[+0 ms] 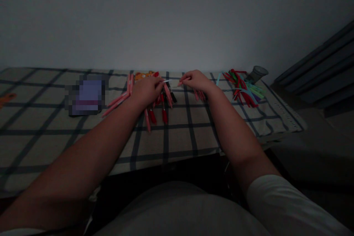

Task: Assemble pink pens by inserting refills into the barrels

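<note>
My left hand (146,90) is closed in a pinch on a thin pale refill (166,80) that points to the right. Facing it, my right hand (196,80) is closed on a pink pen barrel (183,81); the two tips are a little apart. Under and around my left hand lie several pink and red pens (155,112) on a checked cloth (179,132). More pink pens (199,95) lie under my right wrist.
A heap of red, green and blue strips (242,87) lies at the right, beside a grey cup (257,73). A blurred purple object (86,95) sits at the left. An orange printed item (144,75) lies at the back. The wall stands close behind.
</note>
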`<control>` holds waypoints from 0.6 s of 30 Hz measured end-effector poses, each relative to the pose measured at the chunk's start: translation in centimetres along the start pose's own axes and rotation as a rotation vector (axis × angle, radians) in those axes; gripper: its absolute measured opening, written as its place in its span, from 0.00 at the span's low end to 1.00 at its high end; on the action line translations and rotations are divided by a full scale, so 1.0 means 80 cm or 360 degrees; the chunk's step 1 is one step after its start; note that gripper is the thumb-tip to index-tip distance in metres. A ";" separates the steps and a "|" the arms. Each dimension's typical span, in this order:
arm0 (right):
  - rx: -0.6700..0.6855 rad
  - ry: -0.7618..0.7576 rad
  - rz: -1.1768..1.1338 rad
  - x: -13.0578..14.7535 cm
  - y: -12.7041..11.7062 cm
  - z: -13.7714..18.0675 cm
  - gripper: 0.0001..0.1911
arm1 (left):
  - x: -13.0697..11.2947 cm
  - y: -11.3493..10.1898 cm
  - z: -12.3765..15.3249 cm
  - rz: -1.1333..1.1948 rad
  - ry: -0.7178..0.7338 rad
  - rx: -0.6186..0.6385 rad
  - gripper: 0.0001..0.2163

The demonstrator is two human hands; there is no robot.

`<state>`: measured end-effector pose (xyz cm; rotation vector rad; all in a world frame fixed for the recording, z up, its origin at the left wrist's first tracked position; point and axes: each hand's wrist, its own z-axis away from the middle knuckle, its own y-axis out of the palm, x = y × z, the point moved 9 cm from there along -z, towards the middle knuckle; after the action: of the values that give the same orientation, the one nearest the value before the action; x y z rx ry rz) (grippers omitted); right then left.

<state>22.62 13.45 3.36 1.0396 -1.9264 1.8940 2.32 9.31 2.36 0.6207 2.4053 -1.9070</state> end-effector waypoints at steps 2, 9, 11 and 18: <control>0.0030 0.0012 0.0073 -0.001 0.003 0.002 0.13 | -0.001 -0.001 0.001 0.0004 -0.0007 0.0007 0.23; 0.0032 0.0020 0.0269 -0.022 0.008 0.001 0.08 | 0.000 -0.001 0.003 -0.0005 -0.0034 0.0008 0.23; 0.0026 0.0020 0.0304 -0.021 0.007 0.003 0.06 | 0.001 0.000 0.002 -0.0012 -0.0034 0.0009 0.23; 0.0173 0.0058 0.0476 -0.007 0.015 0.014 0.11 | 0.003 0.001 0.001 -0.0032 -0.0027 -0.0010 0.24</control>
<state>22.58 12.44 1.94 0.7716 -2.0744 2.1800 2.13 9.28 2.19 0.5803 2.4159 -1.9032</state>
